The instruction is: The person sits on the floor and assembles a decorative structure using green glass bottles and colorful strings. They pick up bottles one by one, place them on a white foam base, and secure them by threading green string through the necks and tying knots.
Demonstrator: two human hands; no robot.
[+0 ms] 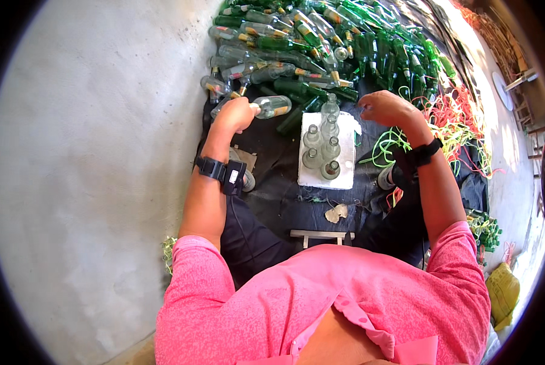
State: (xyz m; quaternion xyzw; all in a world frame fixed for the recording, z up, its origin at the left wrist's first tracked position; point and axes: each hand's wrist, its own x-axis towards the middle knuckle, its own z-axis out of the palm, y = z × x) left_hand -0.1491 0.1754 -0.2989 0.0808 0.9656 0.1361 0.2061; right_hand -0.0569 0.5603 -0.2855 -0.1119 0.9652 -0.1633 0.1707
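Clear glass can be slippy, so the left hand (pixel 237 115), gripping that bottle (pixel 275 107) by its neck end just left of the white slab (pixel 346 149), should probably steer clear of the bottle pile (pixel 312 36), while the right hand (pixel 387 108) looks empty, fingers loosely curled.

Smooth grey concrete (pixel 96 152) fills the frame's left; bright sunlight (pixel 486 48) falls across pale floor (pixel 508 194) at right.

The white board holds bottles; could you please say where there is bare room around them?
Bare: the white board along its right edge, beside the standing bottles, and the black sheet between board and left shoe. Crowded: the bottle pile beyond, and the tangled strips at right.
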